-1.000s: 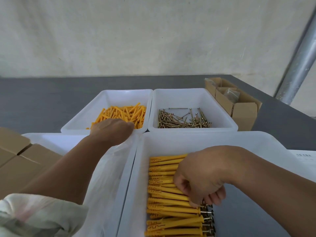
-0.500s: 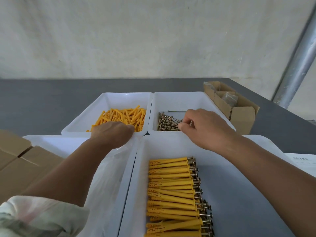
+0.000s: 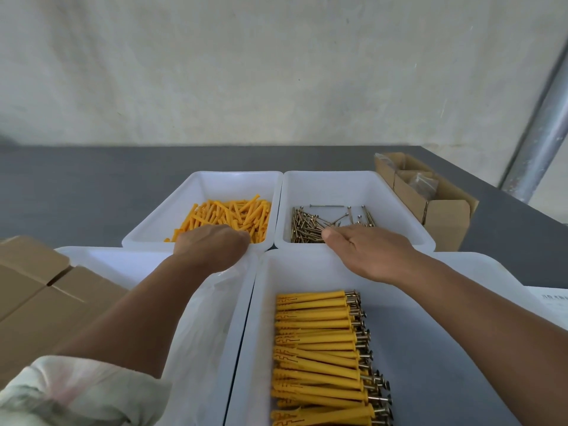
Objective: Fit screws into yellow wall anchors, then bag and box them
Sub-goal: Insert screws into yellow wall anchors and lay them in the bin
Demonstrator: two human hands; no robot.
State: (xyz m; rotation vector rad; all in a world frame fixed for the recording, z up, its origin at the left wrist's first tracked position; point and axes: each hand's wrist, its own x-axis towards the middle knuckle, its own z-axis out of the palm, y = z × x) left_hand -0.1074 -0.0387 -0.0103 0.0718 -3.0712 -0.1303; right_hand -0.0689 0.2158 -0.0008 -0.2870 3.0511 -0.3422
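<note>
Yellow wall anchors (image 3: 233,215), loose: a heap in the far-left white bin (image 3: 215,186).
Left hand (image 3: 212,247): over that bin's near rim, knuckles up, fingers curled down among the anchors and hidden; cannot tell whether it holds one.
Screws (image 3: 307,226): a loose pile in the far-right white bin (image 3: 338,186), just beside.
Right hand (image 3: 368,253): at this bin's near rim, thumb at the pile's edge, fingertips hidden; grip cannot be told.
Fitted anchors (image 3: 316,348): laid in rows, screw heads to the right, in the near-right bin (image 3: 445,333).
Near-left bin (image 3: 107,256): holds clear plastic (image 3: 209,318).
Closed cardboard boxes (image 3: 37,302): left edge.
Open cardboard box (image 3: 442,216): right of the screw bin, on the grey table (image 3: 76,195).
</note>
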